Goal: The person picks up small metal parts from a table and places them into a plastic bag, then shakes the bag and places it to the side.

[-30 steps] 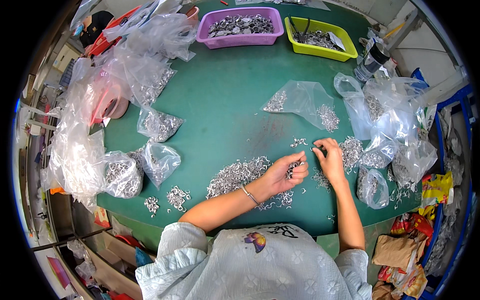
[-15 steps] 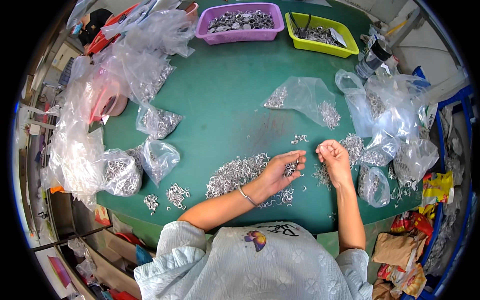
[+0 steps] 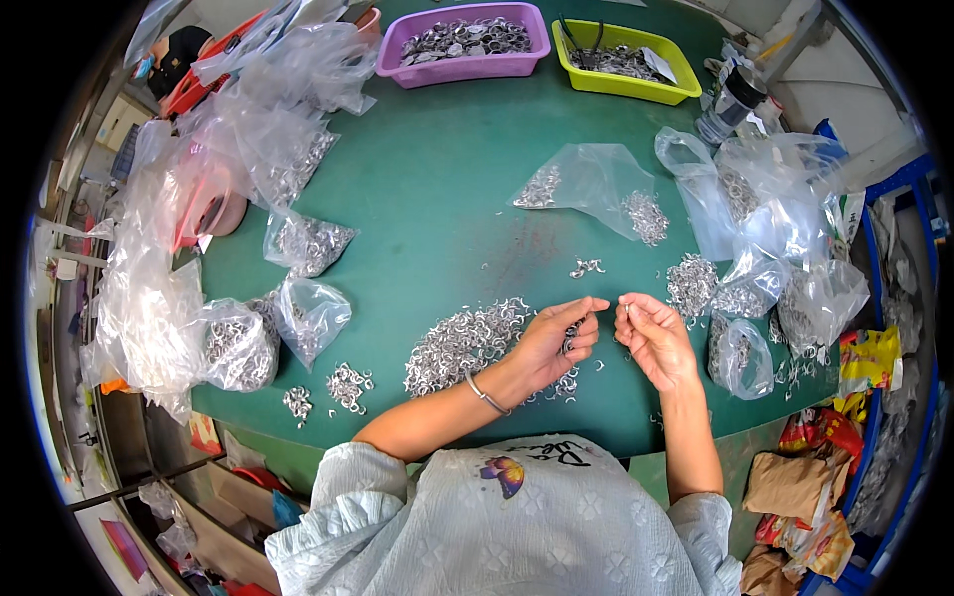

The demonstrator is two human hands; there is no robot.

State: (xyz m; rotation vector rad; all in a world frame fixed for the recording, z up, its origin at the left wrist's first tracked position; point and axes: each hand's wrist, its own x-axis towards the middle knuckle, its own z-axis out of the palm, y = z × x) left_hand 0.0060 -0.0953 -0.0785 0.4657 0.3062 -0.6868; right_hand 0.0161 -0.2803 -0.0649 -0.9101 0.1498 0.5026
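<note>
My left hand (image 3: 559,345) curls around several small silver curved metal pieces (image 3: 571,336), its forefinger and thumb reaching right. Facing it across a narrow gap, my right hand (image 3: 658,346) is closed in a pinch; whatever its fingertips hold is too small to make out. A broad heap of silver crescent-shaped pieces (image 3: 462,346) lies on the green table (image 3: 427,199), left of and partly behind my left wrist. Beyond my hands sits a little cluster of pieces (image 3: 587,267). Another pile (image 3: 692,282) lies just past my right hand.
A clear bag (image 3: 594,184) with pieces lies farther back. Filled plastic bags crowd the left (image 3: 238,343) and right (image 3: 785,209) sides. At the far edge stand a purple basket (image 3: 467,68) and a yellow-green basket (image 3: 636,89), both holding metal parts. Two small piles (image 3: 348,387) lie front left.
My right hand has moved left and slightly down, and its fingertips are now closer to my left hand's. My left hand still holds the metal pieces. The whole view has shifted slightly.
</note>
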